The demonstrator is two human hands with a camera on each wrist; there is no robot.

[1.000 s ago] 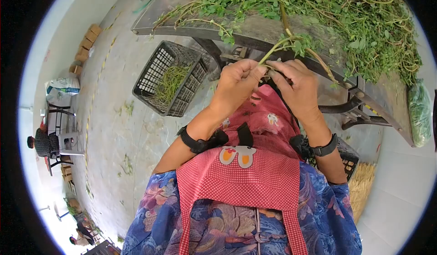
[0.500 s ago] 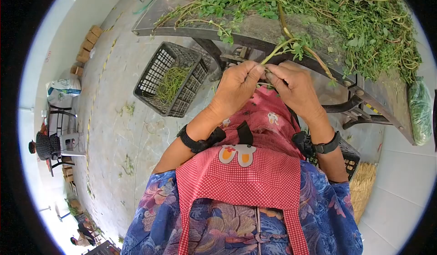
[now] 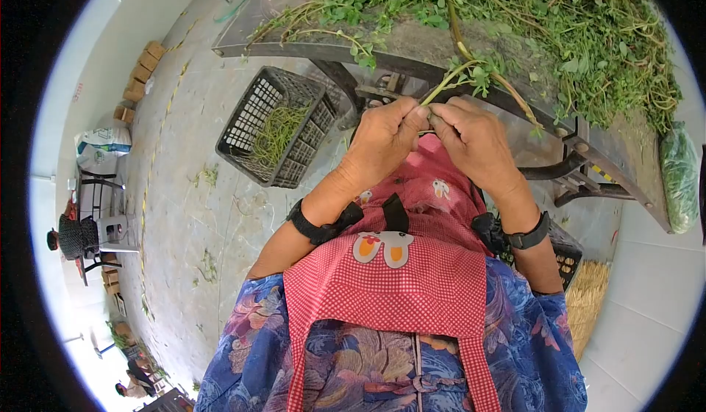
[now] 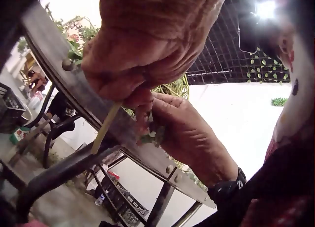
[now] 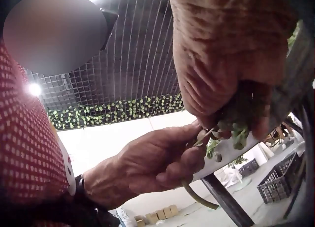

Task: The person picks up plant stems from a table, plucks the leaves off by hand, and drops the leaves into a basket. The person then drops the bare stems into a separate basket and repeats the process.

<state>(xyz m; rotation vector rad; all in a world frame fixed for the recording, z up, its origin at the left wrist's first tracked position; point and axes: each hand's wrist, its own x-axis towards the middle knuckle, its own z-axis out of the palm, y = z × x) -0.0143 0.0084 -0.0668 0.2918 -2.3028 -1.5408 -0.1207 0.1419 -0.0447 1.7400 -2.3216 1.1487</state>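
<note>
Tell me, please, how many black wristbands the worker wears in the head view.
2: the left wristband just behind the left hand, and the right wristband just behind the right hand.

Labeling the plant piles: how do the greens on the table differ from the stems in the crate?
The greens are leafy; the stems look mostly bare. The greens sprawl across the table in a large heap; the stems form a smaller pile inside the black crate. Both lie in loose tangles.
</note>
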